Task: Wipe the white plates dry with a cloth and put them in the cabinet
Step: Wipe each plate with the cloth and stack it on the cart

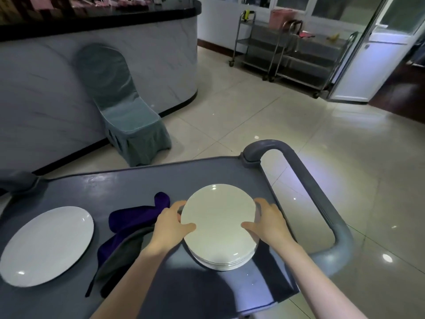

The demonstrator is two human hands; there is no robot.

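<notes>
Both hands clasp a stack of white plates [218, 226] from opposite sides: the left hand [169, 223] curls round the left rim with its thumb laid on the top plate, and the right hand [268, 223] mirrors it on the right rim. The stack sits at the near right of a grey service cart [128, 180], beside the cart's looped handle [322, 192]. Just left of the stack lies a crumpled purple and grey cloth [131, 226], partly under the left wrist; farther left a single white plate [47, 245] lies flat, apart from the rest. No cabinet can be identified in view. The step in hand appears to be taking up the stack for carrying. The next move calls for a level, two-handed lift, since the stacked plates could slide against each other.
</notes>
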